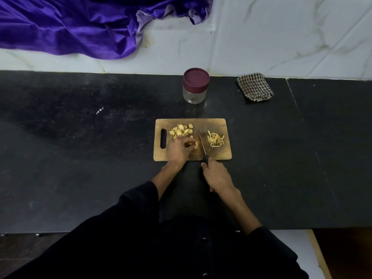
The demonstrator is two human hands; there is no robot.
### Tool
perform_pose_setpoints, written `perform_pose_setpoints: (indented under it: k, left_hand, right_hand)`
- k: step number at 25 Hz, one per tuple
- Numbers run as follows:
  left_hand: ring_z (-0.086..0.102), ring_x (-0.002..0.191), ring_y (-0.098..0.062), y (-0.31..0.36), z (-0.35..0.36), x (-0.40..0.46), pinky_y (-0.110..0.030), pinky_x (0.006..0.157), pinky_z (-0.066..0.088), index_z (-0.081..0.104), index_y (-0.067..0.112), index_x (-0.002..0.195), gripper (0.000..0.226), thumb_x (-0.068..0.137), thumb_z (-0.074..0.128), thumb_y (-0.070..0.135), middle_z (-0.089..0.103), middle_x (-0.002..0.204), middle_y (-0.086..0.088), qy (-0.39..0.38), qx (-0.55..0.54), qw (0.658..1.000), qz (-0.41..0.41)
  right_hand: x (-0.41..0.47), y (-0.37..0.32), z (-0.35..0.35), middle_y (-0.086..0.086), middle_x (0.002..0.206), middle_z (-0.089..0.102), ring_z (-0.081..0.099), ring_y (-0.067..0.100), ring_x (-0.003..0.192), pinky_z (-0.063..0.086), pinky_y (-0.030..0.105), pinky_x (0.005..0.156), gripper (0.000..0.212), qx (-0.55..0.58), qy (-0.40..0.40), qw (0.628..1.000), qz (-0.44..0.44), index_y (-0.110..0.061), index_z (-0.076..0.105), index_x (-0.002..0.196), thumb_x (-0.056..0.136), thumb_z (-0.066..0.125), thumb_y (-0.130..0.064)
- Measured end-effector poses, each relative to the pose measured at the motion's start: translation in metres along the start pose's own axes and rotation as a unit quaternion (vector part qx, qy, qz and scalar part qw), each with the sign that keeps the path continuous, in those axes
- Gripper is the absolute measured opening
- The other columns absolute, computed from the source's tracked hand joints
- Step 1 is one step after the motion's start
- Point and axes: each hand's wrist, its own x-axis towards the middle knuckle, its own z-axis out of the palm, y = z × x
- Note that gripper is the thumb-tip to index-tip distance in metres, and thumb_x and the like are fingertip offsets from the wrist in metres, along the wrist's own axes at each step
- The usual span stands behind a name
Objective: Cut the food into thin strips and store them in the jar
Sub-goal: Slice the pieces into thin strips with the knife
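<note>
Left hand (pixel 180 148) rests on the board (pixel 219 154), fingers curled down over a piece of food (pixel 195 145) and pinning it to the wood just left of the blade. Right hand (pixel 217 176) is closed round the black handle of the knife (pixel 203 146), held at the near edge of the board, with the blade running away from the person across the board's middle.

Going from large to small: the counter (pixel 80 158) is dark, speckled stone, and it carries everything else. A purple cloth (pixel 70 27) lies bunched on the pale ledge behind it, far left. The board is wooden, rectangular, with a slot handle at its left end, and lies in front of the person. A checked rag (pixel 254 87) sits folded at the back right of the counter. The jar (pixel 194 85) stands behind the board, well apart from it, upright, with clear glass walls and a maroon lid screwed on; nothing shows inside it.

On the board, a heap of pale yellow chunks (pixel 182 130) lies at the back left, just beyond the left hand. Right of the blade lies a smaller loose pile of thin strips (pixel 215 139), the same pale yellow, lying crisscross
</note>
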Motion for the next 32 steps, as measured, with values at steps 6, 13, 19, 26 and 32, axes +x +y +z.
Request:
perform_pose_setpoints:
  k: [6, 13, 19, 26, 32]
  left_hand:
    - [0.062, 0.098, -0.01, 0.005, 0.001, -0.001, -0.023, 0.084, 0.049, 0.071, 0.02, 0.106, 0.02, 0.087, 0.067, 0.02, 0.067, 0.112, 0.003, 0.025, 0.033, 0.999, -0.007]
    - [0.061, 0.099, -0.01, 0.008, -0.001, -0.002, -0.021, 0.084, 0.046, 0.071, 0.018, 0.106, 0.02, 0.087, 0.067, 0.016, 0.068, 0.111, 0.002, 0.03, 0.033, 0.999, -0.003]
    - [0.061, 0.098, -0.008, 0.006, 0.001, -0.001, -0.017, 0.082, 0.044, 0.072, 0.019, 0.104, 0.019, 0.086, 0.067, 0.017, 0.068, 0.109, 0.003, 0.033, 0.031, 0.999, 0.0]
    - [0.063, 0.096, -0.009, 0.002, 0.004, 0.002, -0.021, 0.083, 0.048, 0.074, 0.019, 0.1, 0.017, 0.084, 0.069, 0.018, 0.07, 0.105, 0.004, 0.034, 0.022, 0.999, -0.005]
    - [0.063, 0.095, -0.011, 0.003, 0.004, 0.002, -0.024, 0.085, 0.049, 0.074, 0.017, 0.1, 0.017, 0.083, 0.07, 0.016, 0.07, 0.106, 0.001, 0.037, 0.022, 0.999, -0.002]
  right_hand:
    - [-0.001, -0.004, 0.004, 0.011, 0.105, 0.065, 0.069, 0.03, 0.09, 0.057, 0.048, 0.082, 0.029, -0.011, -0.012, 1.0, -0.006, -0.012, 0.049, 0.119, 0.105, 0.039, -0.034]
    - [0.0, -0.002, 0.004, 0.011, 0.101, 0.066, 0.069, 0.031, 0.086, 0.057, 0.051, 0.08, 0.03, 0.019, 0.003, 1.0, -0.008, -0.013, 0.049, 0.12, 0.104, 0.038, -0.036]
    - [0.002, -0.003, 0.008, 0.013, 0.104, 0.065, 0.069, 0.032, 0.087, 0.056, 0.05, 0.08, 0.028, 0.009, -0.004, 1.0, -0.012, -0.013, 0.049, 0.118, 0.105, 0.038, -0.035]
    - [0.003, -0.009, 0.015, 0.015, 0.118, 0.063, 0.062, 0.033, 0.108, 0.044, 0.042, 0.078, 0.029, -0.05, 0.024, 0.998, 0.007, -0.009, 0.048, 0.123, 0.106, 0.036, -0.029]
    - [0.003, -0.013, 0.012, 0.017, 0.122, 0.062, 0.06, 0.034, 0.111, 0.043, 0.041, 0.079, 0.03, -0.045, 0.027, 0.999, 0.015, -0.007, 0.047, 0.125, 0.105, 0.036, -0.027]
